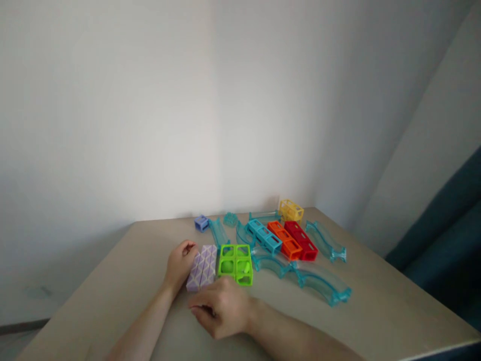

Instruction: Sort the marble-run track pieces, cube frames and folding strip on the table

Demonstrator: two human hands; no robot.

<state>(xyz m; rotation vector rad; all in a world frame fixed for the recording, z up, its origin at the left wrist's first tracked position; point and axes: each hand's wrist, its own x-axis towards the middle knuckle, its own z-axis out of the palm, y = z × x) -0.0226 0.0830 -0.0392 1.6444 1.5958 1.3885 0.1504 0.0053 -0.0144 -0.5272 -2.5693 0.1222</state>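
Observation:
My left hand (181, 264) rests on the table in a loose fist, against the left side of the purple blocks (203, 268) with a pale zigzag pattern, which lie side by side. In front of their near end is my right hand (223, 307), its fingers curled in and pressed to the thumb. I see nothing in either hand. A bright green block frame (236, 263) with four square openings stands to the right of the purple blocks, just beyond my right knuckles. The insides of both hands are partly hidden.
Clear teal track pieces (326, 288) curve across the right side. Behind them lie a blue block frame (265, 235), an orange one (284, 239), a red one (300, 240) and a yellow one (291, 210). A small violet block (202, 223) sits near the wall (169, 125).

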